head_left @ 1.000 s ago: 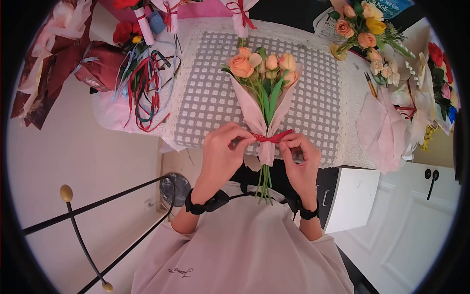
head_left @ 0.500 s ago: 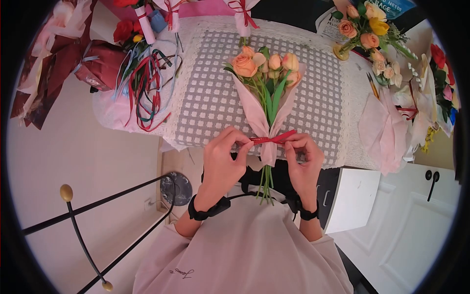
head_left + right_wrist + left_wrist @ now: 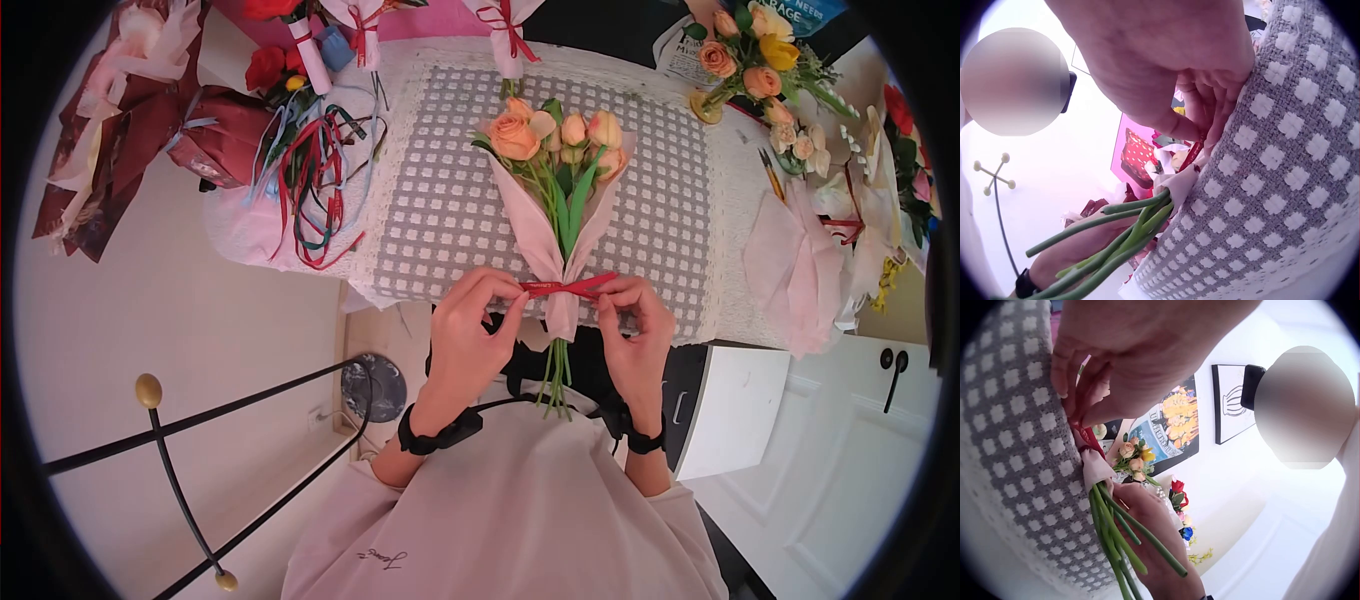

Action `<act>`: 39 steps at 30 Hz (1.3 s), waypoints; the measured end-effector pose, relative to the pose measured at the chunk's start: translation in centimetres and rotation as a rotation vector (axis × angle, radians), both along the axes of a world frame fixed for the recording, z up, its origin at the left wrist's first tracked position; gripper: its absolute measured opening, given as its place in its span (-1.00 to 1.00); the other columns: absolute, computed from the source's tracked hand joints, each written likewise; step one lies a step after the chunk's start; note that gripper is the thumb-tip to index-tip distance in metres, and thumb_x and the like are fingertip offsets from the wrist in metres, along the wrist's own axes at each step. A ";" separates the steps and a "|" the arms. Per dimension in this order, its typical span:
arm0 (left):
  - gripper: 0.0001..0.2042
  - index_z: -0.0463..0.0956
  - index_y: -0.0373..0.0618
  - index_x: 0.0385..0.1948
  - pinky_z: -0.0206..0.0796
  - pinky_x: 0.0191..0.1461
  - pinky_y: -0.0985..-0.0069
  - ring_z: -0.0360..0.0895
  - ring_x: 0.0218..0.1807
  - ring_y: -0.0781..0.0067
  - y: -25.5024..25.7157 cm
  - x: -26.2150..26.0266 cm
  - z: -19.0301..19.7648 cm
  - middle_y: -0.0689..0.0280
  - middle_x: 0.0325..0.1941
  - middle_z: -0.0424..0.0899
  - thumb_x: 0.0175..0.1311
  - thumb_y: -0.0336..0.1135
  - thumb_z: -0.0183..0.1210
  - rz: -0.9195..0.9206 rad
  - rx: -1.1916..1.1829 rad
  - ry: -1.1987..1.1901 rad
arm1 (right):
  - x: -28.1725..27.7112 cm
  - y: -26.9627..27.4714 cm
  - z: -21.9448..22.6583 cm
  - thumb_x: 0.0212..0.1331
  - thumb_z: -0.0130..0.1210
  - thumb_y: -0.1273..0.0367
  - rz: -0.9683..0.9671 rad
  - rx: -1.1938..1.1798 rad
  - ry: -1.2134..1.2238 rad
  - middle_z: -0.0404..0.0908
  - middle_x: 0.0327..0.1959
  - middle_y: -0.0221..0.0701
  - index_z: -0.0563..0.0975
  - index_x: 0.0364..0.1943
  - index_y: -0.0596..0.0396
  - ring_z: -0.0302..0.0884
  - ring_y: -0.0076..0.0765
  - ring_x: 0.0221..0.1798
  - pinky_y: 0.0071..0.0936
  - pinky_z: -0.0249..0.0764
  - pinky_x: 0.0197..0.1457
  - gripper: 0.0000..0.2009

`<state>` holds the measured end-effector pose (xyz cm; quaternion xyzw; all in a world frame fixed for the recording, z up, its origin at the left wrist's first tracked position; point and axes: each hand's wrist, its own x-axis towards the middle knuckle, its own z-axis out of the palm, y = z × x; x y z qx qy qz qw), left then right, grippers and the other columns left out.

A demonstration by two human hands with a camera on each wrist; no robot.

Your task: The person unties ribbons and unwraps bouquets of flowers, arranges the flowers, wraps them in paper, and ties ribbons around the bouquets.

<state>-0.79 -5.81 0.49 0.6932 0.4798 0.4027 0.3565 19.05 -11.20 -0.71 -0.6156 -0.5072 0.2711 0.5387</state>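
Observation:
A bouquet of peach roses and tulips (image 3: 514, 136) in pale pink paper (image 3: 530, 222) lies on the checkered grey-and-white cloth (image 3: 440, 200). A red ribbon (image 3: 570, 288) crosses the gathered paper, with green stems (image 3: 556, 375) hanging below, past the cloth's near edge. On the ribbon's left side, my left hand (image 3: 472, 335) pinches it between thumb and fingers. My right hand (image 3: 640, 335) pinches the ribbon on the right. In the left wrist view the ribbon (image 3: 1090, 441) runs from the left fingertips to the paper; the right wrist view shows the ribbon (image 3: 1192, 156) at the right fingertips.
Loose ribbons (image 3: 310, 190) lie left of the cloth, beside a dark red wrapped bundle (image 3: 215, 135). Peach and yellow flowers (image 3: 762, 82) stand at the back right, with pink paper (image 3: 795, 265) nearer. A white cabinet (image 3: 733, 410) is at the right, and a black metal rail (image 3: 270, 392) at the left.
The whole head view has shifted slightly, placing things a little further right. Both hands keep their pinch on the ribbon, which lies straighter across the paper.

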 end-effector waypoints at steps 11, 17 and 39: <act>-0.93 0.63 -0.28 -0.30 0.46 -0.26 0.61 0.62 -0.25 0.57 -1.1 0.0 0.7 0.31 -0.27 0.71 0.36 -0.50 0.33 0.117 -0.238 -0.203 | -0.1 -1.7 4.1 0.10 0.27 0.69 -0.108 0.157 -0.216 0.67 -0.15 -0.18 0.53 -0.26 0.19 0.67 -0.25 -0.17 -0.36 0.56 -0.03 -0.80; -0.73 0.64 -0.36 -0.09 0.54 -0.13 0.55 0.69 -0.21 0.56 -2.7 -0.7 1.0 0.27 -0.29 0.77 0.56 -0.25 0.19 -0.142 -0.651 -0.091 | -3.4 -6.2 13.5 0.36 0.33 0.32 0.165 0.731 0.538 0.50 -0.41 -0.35 0.55 -0.11 0.20 0.54 -0.29 -0.52 -0.31 0.56 -0.49 -0.75; -0.66 0.51 -0.28 0.20 0.51 0.29 0.37 0.72 0.07 0.32 -2.7 1.4 -0.6 0.10 0.04 0.74 0.60 -0.22 0.10 -0.536 -1.001 -0.592 | -2.1 -6.6 16.1 0.45 0.23 0.27 0.916 0.793 0.868 0.71 0.10 -0.30 0.66 -0.04 0.10 0.69 -0.23 0.12 -0.42 0.62 0.15 -0.80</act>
